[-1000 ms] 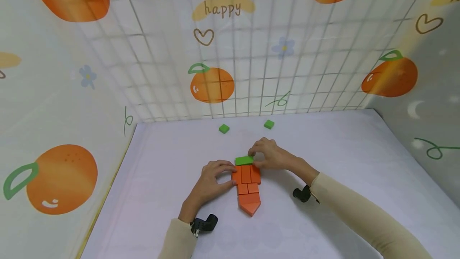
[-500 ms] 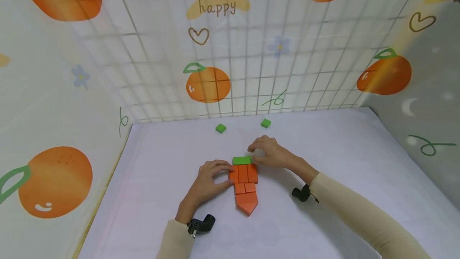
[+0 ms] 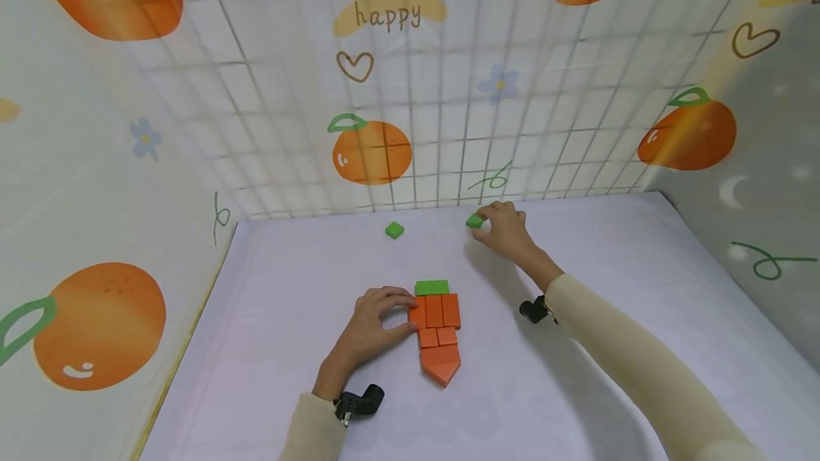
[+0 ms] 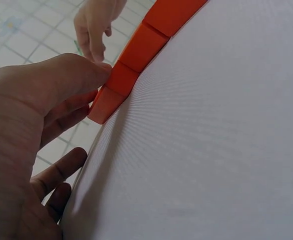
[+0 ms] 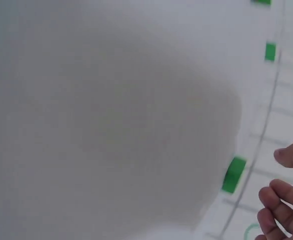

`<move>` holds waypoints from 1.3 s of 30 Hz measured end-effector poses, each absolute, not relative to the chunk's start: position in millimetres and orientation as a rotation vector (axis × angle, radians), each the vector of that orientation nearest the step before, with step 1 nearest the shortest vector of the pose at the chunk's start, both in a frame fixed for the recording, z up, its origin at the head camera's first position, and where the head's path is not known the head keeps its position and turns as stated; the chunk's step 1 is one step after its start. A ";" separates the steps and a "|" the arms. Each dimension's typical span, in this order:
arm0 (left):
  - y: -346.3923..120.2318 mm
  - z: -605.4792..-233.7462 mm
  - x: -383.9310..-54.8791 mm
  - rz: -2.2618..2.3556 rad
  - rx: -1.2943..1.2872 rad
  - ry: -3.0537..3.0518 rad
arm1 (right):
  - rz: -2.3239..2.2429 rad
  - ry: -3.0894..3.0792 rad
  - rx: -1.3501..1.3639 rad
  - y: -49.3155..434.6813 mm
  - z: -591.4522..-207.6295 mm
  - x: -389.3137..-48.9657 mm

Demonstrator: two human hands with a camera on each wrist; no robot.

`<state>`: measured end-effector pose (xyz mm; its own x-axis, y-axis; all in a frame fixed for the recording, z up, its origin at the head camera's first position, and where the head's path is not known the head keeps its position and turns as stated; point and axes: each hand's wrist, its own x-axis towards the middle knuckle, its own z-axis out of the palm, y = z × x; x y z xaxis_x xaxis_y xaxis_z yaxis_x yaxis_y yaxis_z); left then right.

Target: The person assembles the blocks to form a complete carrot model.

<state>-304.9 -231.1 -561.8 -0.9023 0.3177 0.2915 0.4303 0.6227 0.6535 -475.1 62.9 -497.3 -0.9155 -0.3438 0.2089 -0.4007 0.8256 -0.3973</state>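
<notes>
In the head view my left hand point(image 3: 374, 319) holds the leftmost upright orange block point(image 3: 416, 313) of a flat carrot-like shape, thumb and index at its outer side. The left wrist view has the thumb against the orange blocks point(image 4: 121, 78). Small orange blocks point(image 3: 427, 338) and a pointed orange end piece point(image 3: 440, 363) lie nearer me, with a green rectangular block point(image 3: 432, 287) at the far end. At the back, my right hand point(image 3: 506, 232) reaches around a small green block point(image 3: 473, 221); in the right wrist view its parted thumb and fingers are apart from the green block point(image 5: 234, 175).
Another small green block point(image 3: 394, 230) lies at the back, left of the right hand. Behind the white table point(image 3: 307, 255) hangs a printed curtain point(image 3: 448, 91) over a wire grid, with further curtain at both sides.
My right hand has left the green rectangular block and moved back to the small green block at the right. That rectangle now lies straight across the orange blocks' end. The left hand has stayed put.
</notes>
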 end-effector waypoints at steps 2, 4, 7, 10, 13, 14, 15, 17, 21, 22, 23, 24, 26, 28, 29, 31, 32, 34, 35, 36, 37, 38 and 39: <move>-232.3 -563.0 -304.1 -1.151 -0.619 -2.697 | 0.647 -2.922 0.518 64.2 -498.1 -483.8; -233.0 -564.2 -303.1 -1.156 -0.615 -2.700 | 0.622 -2.972 0.469 65.1 -499.1 -490.6; -233.8 -565.7 -301.4 -1.154 -0.612 -2.698 | 0.602 -3.027 0.440 64.6 -501.4 -498.2; -235.2 -566.9 -301.1 -1.144 -0.613 -2.686 | 0.585 -3.047 0.436 62.1 -503.5 -502.9; -236.8 -566.6 -301.7 -1.131 -0.626 -2.675 | 0.560 -3.028 0.451 56.6 -504.7 -506.0; -237.4 -566.1 -301.9 -1.127 -0.631 -2.675 | 0.558 -3.014 0.469 53.4 -504.8 -506.7; -238.0 -565.7 -302.2 -1.124 -0.634 -2.676 | 0.561 -2.999 0.495 49.3 -504.5 -507.2; -239.4 -564.2 -302.2 -1.130 -0.635 -2.680 | 0.584 -2.964 0.571 38.3 -503.3 -507.6; -242.2 -562.5 -302.4 -1.130 -0.626 -2.691 | 0.641 -2.921 0.742 5.2 -497.7 -504.7; -242.7 -562.0 -302.6 -1.131 -0.626 -2.691 | 0.645 -2.915 0.781 -4.0 -496.0 -503.8; -243.1 -561.8 -302.7 -1.131 -0.627 -2.689 | 0.646 -2.909 0.819 -13.4 -494.4 -503.0; -243.3 -561.7 -303.0 -1.128 -0.627 -2.691 | 0.634 -2.906 0.857 -22.5 -492.7 -502.7; -243.4 -561.8 -303.8 -1.125 -0.629 -2.689 | 0.603 -2.896 0.945 -38.8 -490.8 -503.6; -243.0 -561.9 -304.5 -1.128 -0.629 -2.688 | 0.557 -2.893 1.032 -52.6 -490.5 -505.9; -242.7 -562.5 -305.0 -1.132 -0.628 -2.690 | 0.537 -2.892 1.074 -58.4 -490.6 -507.0; -241.3 -564.4 -306.1 -1.146 -0.626 -2.691 | 0.500 -2.889 1.144 -67.6 -492.1 -509.2; -240.5 -565.7 -306.6 -1.153 -0.625 -2.689 | 0.475 -2.889 1.172 -71.2 -493.2 -510.2; -238.8 -566.9 -306.9 -1.171 -0.631 -2.683 | 0.435 -2.893 1.220 -76.6 -495.1 -511.0; -238.1 -567.2 -306.9 -1.171 -0.635 -2.681 | 0.418 -2.892 1.239 -78.5 -495.9 -511.0; -237.4 -567.1 -307.0 -1.169 -0.641 -2.675 | 0.393 -2.889 1.255 -80.1 -497.3 -511.3; -237.1 -566.4 -307.1 -1.164 -0.649 -2.674 | 0.366 -2.885 1.268 -81.1 -498.2 -511.5; -237.0 -565.4 -307.3 -1.156 -0.659 -2.666 | 0.329 -2.874 1.280 -82.3 -499.1 -511.8; -237.1 -564.0 -307.5 -1.144 -0.669 -2.665 | 0.302 -2.860 1.290 -83.3 -499.5 -511.9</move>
